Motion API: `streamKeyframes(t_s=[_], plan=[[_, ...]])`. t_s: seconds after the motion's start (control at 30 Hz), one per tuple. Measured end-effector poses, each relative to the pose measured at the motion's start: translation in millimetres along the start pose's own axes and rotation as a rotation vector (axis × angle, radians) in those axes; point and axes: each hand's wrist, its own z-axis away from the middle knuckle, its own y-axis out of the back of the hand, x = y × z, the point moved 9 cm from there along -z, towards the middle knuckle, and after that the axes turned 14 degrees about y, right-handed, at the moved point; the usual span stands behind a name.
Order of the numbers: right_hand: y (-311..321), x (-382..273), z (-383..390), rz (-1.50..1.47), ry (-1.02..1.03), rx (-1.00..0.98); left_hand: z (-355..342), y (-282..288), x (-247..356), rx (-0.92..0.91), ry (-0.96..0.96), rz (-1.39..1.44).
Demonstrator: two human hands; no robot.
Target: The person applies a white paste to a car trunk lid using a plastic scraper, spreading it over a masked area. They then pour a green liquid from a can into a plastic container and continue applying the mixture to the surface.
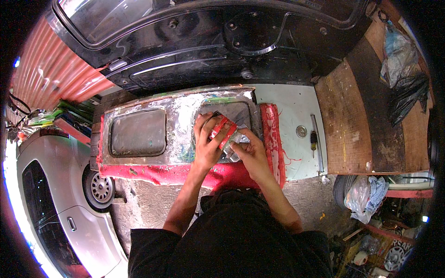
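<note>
My left hand (207, 136) is wrapped round a small red object (224, 131) with silver parts, held above the recessed right panel of a paint-smeared work board (181, 129). My right hand (249, 150) has its fingers closed on the silver, crumpled-looking part (237, 139) at the object's right side. The board has two dark recessed panels, the left one (136, 132) fully visible, and lies on red cloth (153, 173) with whitish patches at the right edge.
A black vehicle panel (208, 41) spans the back. A pale board (292, 102) holds a screwdriver (313, 141) and metal bar (319, 148). A silver car (65, 194) stands left; plywood (347, 120), plastic bags (364, 199) and clutter (380, 250) are right.
</note>
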Motion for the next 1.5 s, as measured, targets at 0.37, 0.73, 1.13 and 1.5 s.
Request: streamKeyframes(t_s=[0.37, 0.73, 1.13, 1.5], plan=[[6, 45, 14, -0.301, -0.329, 0.159, 10, -7, -7, -0.029, -0.064, -0.068], [2, 26, 8, -0.133, -0.159, 0.163, 21, 9, -24, 0.132, -0.015, -0.017], [-46, -70, -3, 1.198, 0.786, -0.327, 1, 27, -12, 0.113, 0.005, 0.023], [-30, -53, -5, 0.892, 0.527, -0.134, 4, 23, -15, 0.111, -0.065, -0.09]])
